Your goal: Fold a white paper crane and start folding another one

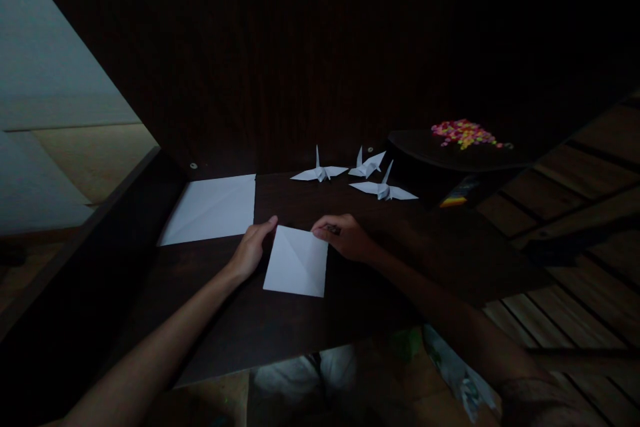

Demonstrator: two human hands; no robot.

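A white square of paper [295,263] with diagonal creases lies on the dark wooden desk [220,320]. My right hand [347,237] pinches its upper right corner between thumb and bent fingers. Beside the upper left edge of the paper rests my left hand [253,247], open, its thumb stretched out by the corner and its other fingers mostly hidden. Behind the hands stand three folded white paper cranes: one crane [321,173] in the middle, a second crane [369,165] to its right, and a third crane [384,191] nearer to me.
A larger creased white sheet [213,209] lies at the back left, by a raised side panel [90,247]. On a rounded dark shelf [420,147] at the right sits a heap of small colourful pieces [465,133]. A slatted wooden surface [575,280] is farther right.
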